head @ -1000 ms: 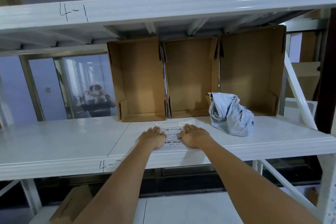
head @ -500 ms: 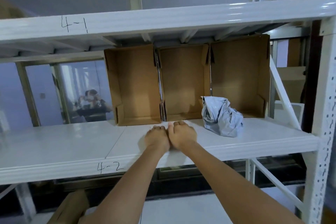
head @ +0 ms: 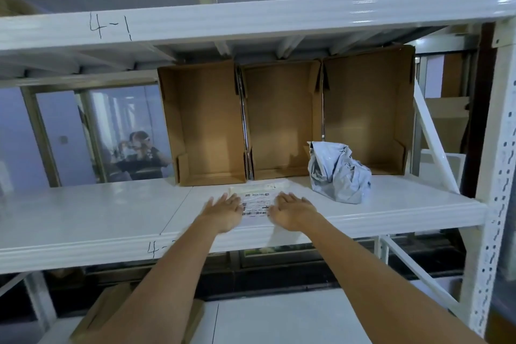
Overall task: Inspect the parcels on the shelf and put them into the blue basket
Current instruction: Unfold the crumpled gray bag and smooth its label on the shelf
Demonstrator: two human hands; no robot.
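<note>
White racking held the shelf [head: 83,212] where the left hand [head: 223,211] and right hand [head: 291,211], fingers straight and flat, pressed the flat white parcel [head: 255,198], apparently mid-inspection; lifting it would need a grip under its edges.

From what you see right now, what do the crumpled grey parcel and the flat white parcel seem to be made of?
Crumpled grey parcel: probably thin plastic film, slightly glossy; it holds sharp creases and catches light.
Flat white parcel: probably a smooth plastic or paper mailer, lying flat with a printed barcode label; the material is uncertain.

flat parcel [head: 258,198] frame centre on shelf [head: 92,212] | three boxes [head: 282,120] behind | crumpled bag [head: 339,172] right | hands [head: 226,211] flank parcel
</note>
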